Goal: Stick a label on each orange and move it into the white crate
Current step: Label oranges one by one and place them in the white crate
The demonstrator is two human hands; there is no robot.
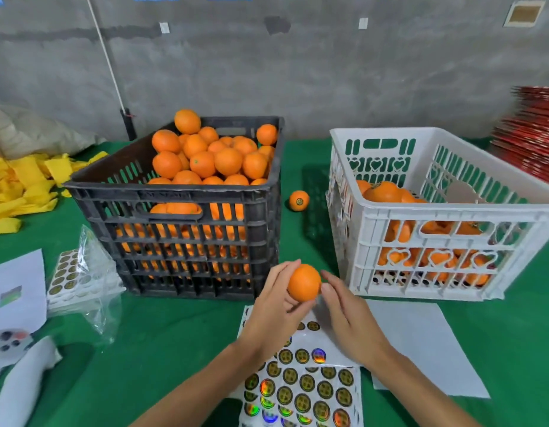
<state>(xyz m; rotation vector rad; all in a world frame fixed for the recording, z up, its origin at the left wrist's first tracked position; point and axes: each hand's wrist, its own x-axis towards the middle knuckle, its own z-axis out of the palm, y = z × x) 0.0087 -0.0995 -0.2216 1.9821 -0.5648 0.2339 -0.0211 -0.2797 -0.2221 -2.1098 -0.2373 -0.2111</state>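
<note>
My left hand (pixel 277 298) grips an orange (pixel 304 282) in the air above the sticker sheets (pixel 310 386), in front of the two crates. My right hand (pixel 344 309) is beside it with straight fingers whose tips touch the orange's right side. The black crate (pixel 180 192) at centre left is heaped with oranges (pixel 211 155). At the right stands the white crate (pixel 436 208), which holds several oranges (pixel 387 192). One labelled orange (pixel 298 200) lies on the green table between the crates.
A bag of sticker sheets (pixel 79 272) lies left of the black crate, with white papers (pixel 16 291) beside it. Yellow packing pieces (pixel 23 186) are piled at the far left. A white sheet (pixel 421 340) lies at the right, and red boxes (pixel 531 134) are stacked at the far right.
</note>
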